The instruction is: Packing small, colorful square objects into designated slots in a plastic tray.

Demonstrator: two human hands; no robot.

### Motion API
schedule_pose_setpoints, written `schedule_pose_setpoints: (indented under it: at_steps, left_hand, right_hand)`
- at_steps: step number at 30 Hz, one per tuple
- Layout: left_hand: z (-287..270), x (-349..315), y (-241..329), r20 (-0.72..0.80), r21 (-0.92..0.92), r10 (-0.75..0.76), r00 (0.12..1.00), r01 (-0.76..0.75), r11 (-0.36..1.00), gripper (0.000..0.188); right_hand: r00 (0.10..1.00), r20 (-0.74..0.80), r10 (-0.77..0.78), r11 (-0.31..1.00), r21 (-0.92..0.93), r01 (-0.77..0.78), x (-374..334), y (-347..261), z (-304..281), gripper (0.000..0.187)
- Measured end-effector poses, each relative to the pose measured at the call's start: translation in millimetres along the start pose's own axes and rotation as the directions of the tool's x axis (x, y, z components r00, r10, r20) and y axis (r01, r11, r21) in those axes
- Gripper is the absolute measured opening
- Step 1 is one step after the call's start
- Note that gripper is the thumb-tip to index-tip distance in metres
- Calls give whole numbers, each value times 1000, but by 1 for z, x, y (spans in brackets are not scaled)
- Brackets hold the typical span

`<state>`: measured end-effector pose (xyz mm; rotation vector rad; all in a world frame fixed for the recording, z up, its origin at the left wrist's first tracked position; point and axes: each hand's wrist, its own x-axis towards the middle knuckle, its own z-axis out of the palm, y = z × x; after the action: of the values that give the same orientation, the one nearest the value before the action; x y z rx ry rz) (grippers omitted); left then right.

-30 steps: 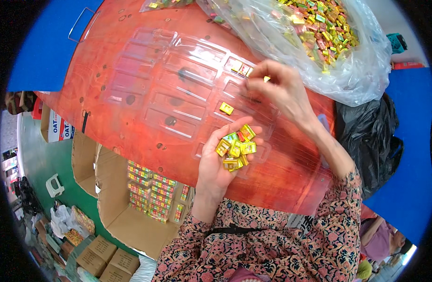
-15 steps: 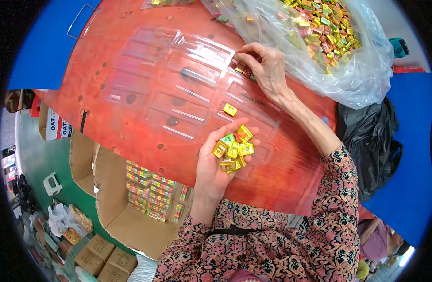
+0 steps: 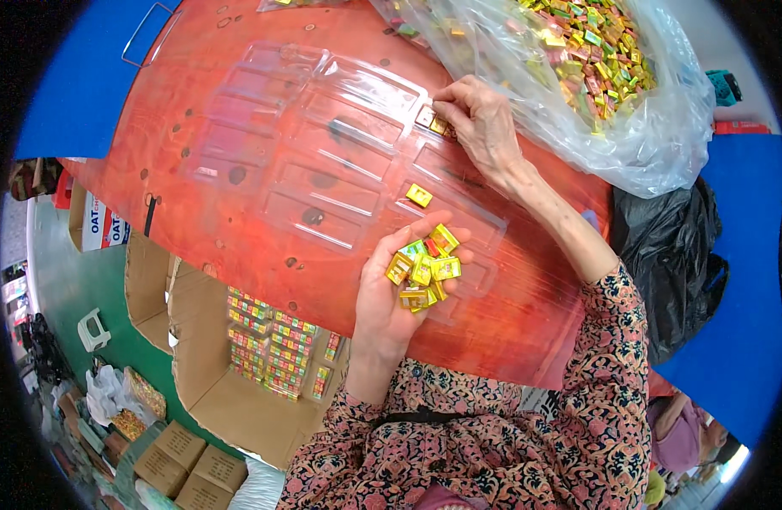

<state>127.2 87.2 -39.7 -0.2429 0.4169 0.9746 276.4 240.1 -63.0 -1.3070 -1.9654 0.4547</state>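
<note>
My left hand [image 3: 382,293] is palm up and cupped around several small wrapped blocks [image 3: 422,269], mostly yellow with a green and a red one among them. Farther off, my right hand [image 3: 484,123] bends over the far compartment of a clear plastic tray [image 3: 344,132]. Thumb and forefinger pinch at a small block there; part of it is hidden by the fingers. Beside them in that compartment lie a pale block [image 3: 425,116] and a yellowish one [image 3: 439,126]. One loose yellow block [image 3: 419,195] sits on the tray just beyond my left fingertips.
At the far right a big clear bag [image 3: 663,144] bulges with many coloured blocks [image 3: 595,59]. A black plastic bag [image 3: 663,263] hangs at the right of the red table [image 3: 238,221]. Below its left edge, an open carton [image 3: 200,374] holds filled trays [image 3: 289,353].
My right fingers have shifted slightly at the far compartment, where a pale block face now shows. My left hand stays nearly still with its blocks.
</note>
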Motion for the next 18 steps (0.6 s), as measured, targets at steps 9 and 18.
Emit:
schedule_pose_setpoints:
  at_steps: [9, 18]
  left_hand:
    - [3, -5, 3, 16, 38, 21, 1000, -22, 999, 43]
    - [11, -6, -23, -40, -161, -64, 997, 56, 985, 33]
  right_hand:
    - [946, 319, 64, 905, 380, -189, -36, -65, -49, 13]
    - [856, 484, -184, 982, 126, 140, -86, -85, -93, 20]
